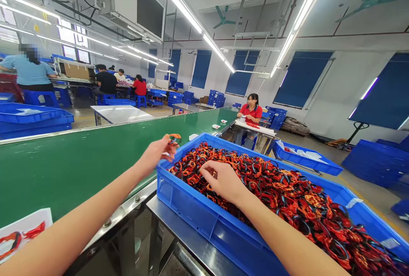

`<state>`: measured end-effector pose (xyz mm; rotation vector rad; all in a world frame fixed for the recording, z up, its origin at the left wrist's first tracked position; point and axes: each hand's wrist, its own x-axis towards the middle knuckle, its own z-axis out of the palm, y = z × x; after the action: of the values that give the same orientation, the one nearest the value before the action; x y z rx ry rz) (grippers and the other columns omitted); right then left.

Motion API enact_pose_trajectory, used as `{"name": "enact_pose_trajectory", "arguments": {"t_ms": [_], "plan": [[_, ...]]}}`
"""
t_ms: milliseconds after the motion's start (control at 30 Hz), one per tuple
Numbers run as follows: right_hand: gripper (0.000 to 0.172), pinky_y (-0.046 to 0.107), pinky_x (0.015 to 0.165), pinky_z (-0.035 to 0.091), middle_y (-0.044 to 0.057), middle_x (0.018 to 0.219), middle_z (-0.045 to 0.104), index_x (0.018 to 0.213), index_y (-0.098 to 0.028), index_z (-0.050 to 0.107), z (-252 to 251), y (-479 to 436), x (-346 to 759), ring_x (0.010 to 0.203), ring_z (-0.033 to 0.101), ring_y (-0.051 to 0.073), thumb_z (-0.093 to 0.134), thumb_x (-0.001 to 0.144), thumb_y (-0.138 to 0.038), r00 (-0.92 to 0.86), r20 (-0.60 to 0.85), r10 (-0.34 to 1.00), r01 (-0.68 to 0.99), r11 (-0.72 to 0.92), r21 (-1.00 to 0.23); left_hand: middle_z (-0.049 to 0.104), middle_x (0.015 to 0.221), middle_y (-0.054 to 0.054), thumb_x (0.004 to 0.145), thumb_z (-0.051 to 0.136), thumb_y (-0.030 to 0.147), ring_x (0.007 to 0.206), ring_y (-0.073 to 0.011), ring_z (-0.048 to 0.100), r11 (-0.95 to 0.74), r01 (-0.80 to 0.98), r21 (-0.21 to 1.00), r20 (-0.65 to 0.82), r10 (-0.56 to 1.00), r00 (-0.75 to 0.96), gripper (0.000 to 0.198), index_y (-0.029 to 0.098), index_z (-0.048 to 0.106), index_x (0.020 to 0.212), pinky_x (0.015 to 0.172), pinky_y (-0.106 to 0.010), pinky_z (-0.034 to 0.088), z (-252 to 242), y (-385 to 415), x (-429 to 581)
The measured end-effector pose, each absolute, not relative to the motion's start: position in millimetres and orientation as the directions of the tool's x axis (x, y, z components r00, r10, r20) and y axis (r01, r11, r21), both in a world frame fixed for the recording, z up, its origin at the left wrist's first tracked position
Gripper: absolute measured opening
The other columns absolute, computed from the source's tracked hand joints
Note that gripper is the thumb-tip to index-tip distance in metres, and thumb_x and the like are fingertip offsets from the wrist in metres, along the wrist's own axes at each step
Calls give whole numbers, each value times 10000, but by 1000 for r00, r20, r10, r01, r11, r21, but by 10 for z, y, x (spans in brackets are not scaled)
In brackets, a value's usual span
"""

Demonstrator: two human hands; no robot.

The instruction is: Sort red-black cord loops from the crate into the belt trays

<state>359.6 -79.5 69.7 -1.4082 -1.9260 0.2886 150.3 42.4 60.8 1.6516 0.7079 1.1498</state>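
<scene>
Head view | left hand (156,153) pinches band (174,139) | right hand (223,180) in crate (191,208), grip hidden

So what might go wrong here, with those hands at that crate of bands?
The bands in the blue crate lie tangled, so the right hand may drag up a clump. The left hand pinches one band at its fingertips over the crate's edge; it could slip beside the green belt.
</scene>
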Motion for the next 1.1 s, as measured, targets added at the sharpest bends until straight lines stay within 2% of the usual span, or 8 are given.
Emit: {"name": "enact_pose_trajectory", "arguments": {"t_ms": [100,167,333,467,733,833,967,1100], "plan": [[219,305,812,430,42,930,691,818,-204,673,669,-825,3565,871,598,179,462,868,-231,-387,357,850,800,502,-328,648,813,-74,858,209,631,725,-191,586,-529,548,648,474,843,255,672,132,645,973,624,-290,452,562,719,1172],[273,300,863,414,49,1012,681,757,-198,671,647,-821,3564,947,590,182,425,876,-195,-485,266,833,790,548,-276,657,799,-78,827,255,663,728,-218,583,-488,726,484,464,847,261,671,157,686,918,628,-306,427,488,877,1003],[309,269,774,433,44,846,683,696,-184,630,614,-783,3590,803,598,162,389,890,-197,-498,130,857,811,514,-280,661,884,-126,766,361,681,840,-286,583,-418,854,309,403,871,280,617,190,730,816,668,-331,409,178,1105,828],[309,270,718,430,34,716,641,657,-181,610,598,-775,3592,693,569,152,401,885,-200,-473,163,866,811,500,-305,657,934,-139,774,378,652,931,-302,559,-378,897,228,370,886,279,574,205,726,869,768,-363,401,-62,1206,815],[227,316,773,445,53,856,676,788,-206,689,652,-776,3577,809,599,183,478,865,-237,-347,363,865,712,495,-498,642,1033,-144,776,458,584,1033,-330,521,-352,895,273,389,891,232,474,214,697,949,920,-492,325,-299,1284,787],[213,334,786,458,52,882,693,840,-206,700,700,-778,3565,821,614,191,496,853,-267,-220,326,919,640,388,-663,601,1140,-164,792,463,548,1091,-334,499,-394,854,340,463,860,213,489,172,648,1043,957,-504,314,-203,1229,825],[204,325,805,471,31,848,684,854,-199,699,725,-751,3578,812,620,169,553,817,-337,-136,198,971,361,234,-903,584,1180,-116,871,375,474,1106,-233,506,-533,735,419,590,775,226,441,160,567,1115,979,-368,363,133,988,1025],[233,296,795,476,22,803,663,831,-178,695,708,-713,3632,736,605,125,669,730,-386,-88,125,988,35,128,-991,614,1109,-57,862,438,447,965,-174,576,-713,448,539,625,695,355,357,210,551,1105,856,-303,470,468,522,1365]]}}
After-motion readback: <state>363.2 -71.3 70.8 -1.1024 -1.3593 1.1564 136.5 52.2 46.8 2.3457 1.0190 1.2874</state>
